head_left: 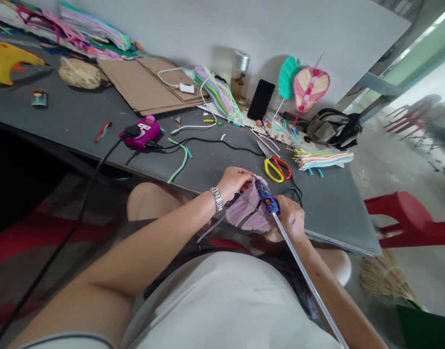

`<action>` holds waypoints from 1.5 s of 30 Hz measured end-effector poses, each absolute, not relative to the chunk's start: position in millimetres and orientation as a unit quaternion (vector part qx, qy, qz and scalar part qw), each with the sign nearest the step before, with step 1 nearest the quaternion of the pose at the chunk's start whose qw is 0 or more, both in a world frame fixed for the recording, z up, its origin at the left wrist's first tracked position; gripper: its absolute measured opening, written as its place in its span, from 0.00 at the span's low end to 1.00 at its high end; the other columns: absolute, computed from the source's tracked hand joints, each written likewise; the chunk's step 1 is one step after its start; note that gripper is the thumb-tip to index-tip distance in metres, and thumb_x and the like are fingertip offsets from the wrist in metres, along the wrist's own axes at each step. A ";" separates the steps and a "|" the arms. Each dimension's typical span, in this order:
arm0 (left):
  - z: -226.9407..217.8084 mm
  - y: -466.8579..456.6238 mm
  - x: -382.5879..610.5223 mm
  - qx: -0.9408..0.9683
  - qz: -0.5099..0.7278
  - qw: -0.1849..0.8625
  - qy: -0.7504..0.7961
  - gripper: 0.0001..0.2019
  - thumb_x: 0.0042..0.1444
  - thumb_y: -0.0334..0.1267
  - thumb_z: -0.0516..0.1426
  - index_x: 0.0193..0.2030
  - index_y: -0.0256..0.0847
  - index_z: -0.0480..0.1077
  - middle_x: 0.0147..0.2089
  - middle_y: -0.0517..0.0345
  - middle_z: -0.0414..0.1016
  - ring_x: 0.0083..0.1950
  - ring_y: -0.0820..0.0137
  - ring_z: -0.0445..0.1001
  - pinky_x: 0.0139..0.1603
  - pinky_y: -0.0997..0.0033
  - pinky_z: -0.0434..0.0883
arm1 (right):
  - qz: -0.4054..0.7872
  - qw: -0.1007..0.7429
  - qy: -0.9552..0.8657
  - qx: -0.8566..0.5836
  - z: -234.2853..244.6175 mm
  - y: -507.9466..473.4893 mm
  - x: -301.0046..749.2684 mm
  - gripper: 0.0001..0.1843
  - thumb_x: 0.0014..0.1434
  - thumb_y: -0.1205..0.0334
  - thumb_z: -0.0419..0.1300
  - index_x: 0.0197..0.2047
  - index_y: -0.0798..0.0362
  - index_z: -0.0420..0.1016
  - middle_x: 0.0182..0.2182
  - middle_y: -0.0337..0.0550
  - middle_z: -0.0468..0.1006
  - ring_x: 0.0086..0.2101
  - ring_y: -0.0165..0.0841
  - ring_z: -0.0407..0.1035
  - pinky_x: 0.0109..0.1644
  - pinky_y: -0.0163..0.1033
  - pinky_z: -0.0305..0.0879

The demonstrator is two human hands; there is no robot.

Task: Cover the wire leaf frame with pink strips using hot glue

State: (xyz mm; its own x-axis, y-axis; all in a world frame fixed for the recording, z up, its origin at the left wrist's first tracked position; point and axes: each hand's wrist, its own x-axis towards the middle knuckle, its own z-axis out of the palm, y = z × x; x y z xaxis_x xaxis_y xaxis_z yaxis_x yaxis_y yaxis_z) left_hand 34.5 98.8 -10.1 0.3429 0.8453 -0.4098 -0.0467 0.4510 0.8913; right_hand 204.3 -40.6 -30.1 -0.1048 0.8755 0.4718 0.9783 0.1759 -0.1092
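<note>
My right hand (292,217) is wrapped round a blue hot glue gun (266,196), with a long clear glue stick (305,272) running out of its back end. The gun's nozzle points at the upper edge of a pale purple, leaf-shaped craft piece (247,213) made of side-by-side strips. Pinched at that edge, my left hand (237,183) holds the purple piece near the nozzle; the fingertips are partly hidden. A thin purple strip (211,230) trails from the piece toward my lap. Scissors (276,167) with yellow and red handles lie on the table just beyond the gun.
A magenta power adapter (144,134) with black cords sits on the left. Cardboard sheets (149,85), a bundle of pastel strips (218,94), a phone (261,99) and two finished leaf fans (311,87) stand farther back. A yellow glue gun (11,60) lies far left. Red stools flank the table.
</note>
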 end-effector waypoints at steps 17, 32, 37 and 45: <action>-10.5 99.9 35.7 0.415 0.319 0.705 0.479 0.06 0.54 0.22 0.62 0.28 0.32 0.76 0.20 0.58 0.72 0.21 0.75 0.70 0.26 0.75 0.65 | -0.140 0.210 -0.743 -0.620 -37.2 -39.6 207.6 0.16 0.69 0.55 0.48 0.40 0.53 0.73 0.29 0.47 0.76 0.30 0.38 0.66 0.36 0.41 0.56; -10.6 101.0 37.2 0.403 0.319 0.711 0.479 0.07 0.52 0.22 0.62 0.25 0.33 0.75 0.20 0.58 0.72 0.21 0.75 0.70 0.25 0.74 0.66 | -0.128 0.224 -0.745 -0.615 -34.4 -40.1 207.5 0.15 0.69 0.55 0.48 0.39 0.52 0.72 0.28 0.46 0.75 0.29 0.38 0.66 0.35 0.41 0.56; -11.9 101.3 37.3 0.403 0.318 0.711 0.480 0.07 0.52 0.22 0.62 0.26 0.33 0.75 0.19 0.57 0.73 0.21 0.75 0.70 0.26 0.74 0.66 | -0.131 0.224 -0.742 -0.618 -35.2 -40.0 207.7 0.15 0.69 0.55 0.48 0.38 0.52 0.72 0.28 0.46 0.75 0.30 0.38 0.66 0.35 0.40 0.56; -11.0 101.0 38.0 0.402 0.318 0.708 0.486 0.06 0.53 0.23 0.63 0.27 0.33 0.75 0.20 0.58 0.73 0.21 0.75 0.70 0.27 0.75 0.67 | -0.136 0.217 -0.747 -0.614 -37.5 -39.7 208.8 0.15 0.70 0.55 0.48 0.37 0.52 0.71 0.28 0.46 0.74 0.30 0.38 0.65 0.35 0.41 0.55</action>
